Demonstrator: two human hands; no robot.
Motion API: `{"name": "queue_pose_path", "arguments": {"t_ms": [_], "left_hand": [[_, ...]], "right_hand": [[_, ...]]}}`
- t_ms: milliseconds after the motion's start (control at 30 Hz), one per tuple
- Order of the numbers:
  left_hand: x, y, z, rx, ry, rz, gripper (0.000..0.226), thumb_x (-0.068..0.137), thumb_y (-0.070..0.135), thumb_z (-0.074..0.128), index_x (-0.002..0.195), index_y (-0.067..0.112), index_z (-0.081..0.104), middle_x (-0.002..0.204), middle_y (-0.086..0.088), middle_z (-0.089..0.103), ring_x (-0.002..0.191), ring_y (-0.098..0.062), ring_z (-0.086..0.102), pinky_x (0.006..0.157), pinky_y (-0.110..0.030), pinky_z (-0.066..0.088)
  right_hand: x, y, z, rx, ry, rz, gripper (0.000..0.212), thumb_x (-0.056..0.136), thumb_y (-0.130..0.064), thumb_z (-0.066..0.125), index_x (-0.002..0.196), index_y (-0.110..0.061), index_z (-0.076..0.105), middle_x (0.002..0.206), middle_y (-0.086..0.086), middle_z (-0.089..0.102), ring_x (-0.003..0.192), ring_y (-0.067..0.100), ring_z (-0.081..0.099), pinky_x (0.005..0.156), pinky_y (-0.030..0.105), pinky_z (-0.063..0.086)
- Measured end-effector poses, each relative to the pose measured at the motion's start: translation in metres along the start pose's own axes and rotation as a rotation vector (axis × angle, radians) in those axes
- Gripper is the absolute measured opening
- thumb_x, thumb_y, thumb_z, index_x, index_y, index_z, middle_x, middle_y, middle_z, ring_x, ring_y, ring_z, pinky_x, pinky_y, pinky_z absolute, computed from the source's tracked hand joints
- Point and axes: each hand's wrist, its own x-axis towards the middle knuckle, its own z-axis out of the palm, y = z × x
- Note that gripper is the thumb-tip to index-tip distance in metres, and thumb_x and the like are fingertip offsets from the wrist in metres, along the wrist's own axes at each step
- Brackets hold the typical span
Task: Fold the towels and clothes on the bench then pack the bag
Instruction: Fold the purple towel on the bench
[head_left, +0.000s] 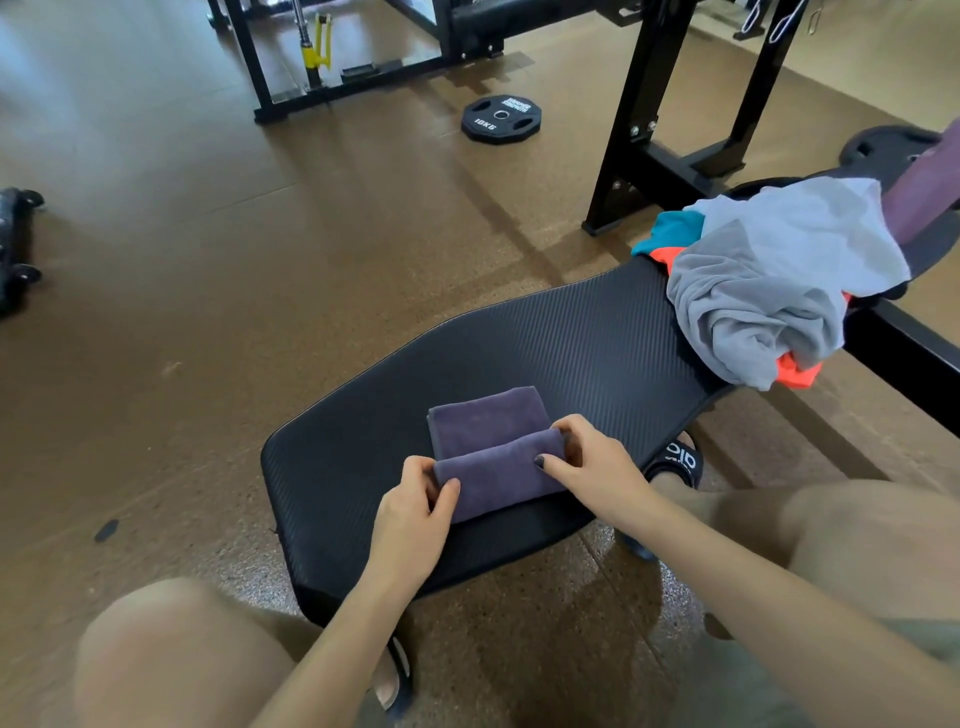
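Observation:
A small purple towel (493, 447) lies on the near end of the black padded bench (571, 343), its near half lifted into a fold over the far half. My left hand (415, 509) pinches the fold's left end. My right hand (587, 462) pinches its right end. A crumpled grey garment (769, 280) is heaped at the far right of the bench, on top of an orange piece (795, 371) and a teal piece (672, 231). A purple rolled item (924, 182) shows at the right edge. No bag is in view.
A black 10 kg weight plate (500, 118) lies on the brown rubber floor beyond the bench. Black rack uprights (639, 119) stand behind the bench, and another plate (883, 148) lies at far right. My knees and black sandals flank the bench's near end.

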Motion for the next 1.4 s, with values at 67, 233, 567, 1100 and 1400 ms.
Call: {"name": "queue_pose_path", "arguments": {"t_ms": [67,233,567,1100,1400], "left_hand": [[0.001,0.001,0.001,0.053,-0.002,0.000,0.010,0.102,0.034,0.056,0.108,0.030,0.048,0.092,0.008,0.065,0.085,-0.010,0.064,0.074,-0.035,0.059],[0.009,0.007,-0.002,0.256,0.008,0.050,0.019,0.101,0.039,0.055,0.110,0.029,0.042,0.086,0.008,0.065,0.075,-0.009,0.065,0.070,-0.034,0.060],[0.015,0.021,0.005,0.975,0.044,0.660,0.030,0.081,0.020,0.075,0.108,0.020,0.063,0.110,-0.005,0.062,0.096,-0.024,0.057,0.083,-0.037,0.051],[0.027,0.043,-0.027,0.759,-0.252,0.370,0.013,0.093,0.030,0.048,0.102,0.027,0.056,0.099,0.009,0.061,0.088,-0.012,0.059,0.077,-0.029,0.049],[0.039,0.051,-0.012,0.838,-0.381,0.365,0.050,0.094,0.029,0.045,0.143,0.020,0.046,0.137,-0.001,0.051,0.124,-0.022,0.048,0.101,-0.036,0.045]], "right_hand": [[-0.003,0.000,0.003,-0.014,0.027,0.014,0.033,0.096,-0.034,0.066,0.124,-0.027,0.052,0.110,-0.004,0.065,0.101,0.014,0.062,0.081,0.025,0.048],[-0.009,-0.002,0.008,-0.026,0.066,0.028,0.038,0.098,-0.035,0.063,0.131,-0.027,0.046,0.117,-0.004,0.060,0.105,0.014,0.061,0.087,0.027,0.052],[-0.009,0.005,0.011,-0.840,0.245,-0.748,0.016,0.092,-0.017,0.055,0.108,-0.014,0.058,0.118,0.008,0.057,0.109,0.030,0.055,0.099,0.042,0.044],[-0.007,-0.009,-0.025,-0.347,-0.159,-0.381,0.022,0.093,-0.036,0.054,0.113,-0.030,0.061,0.098,-0.012,0.067,0.087,0.004,0.063,0.080,0.032,0.055],[-0.012,-0.013,0.003,-0.143,0.007,-0.001,0.027,0.105,-0.039,0.045,0.126,-0.022,0.052,0.115,0.001,0.051,0.101,0.017,0.056,0.086,0.030,0.044]]}}
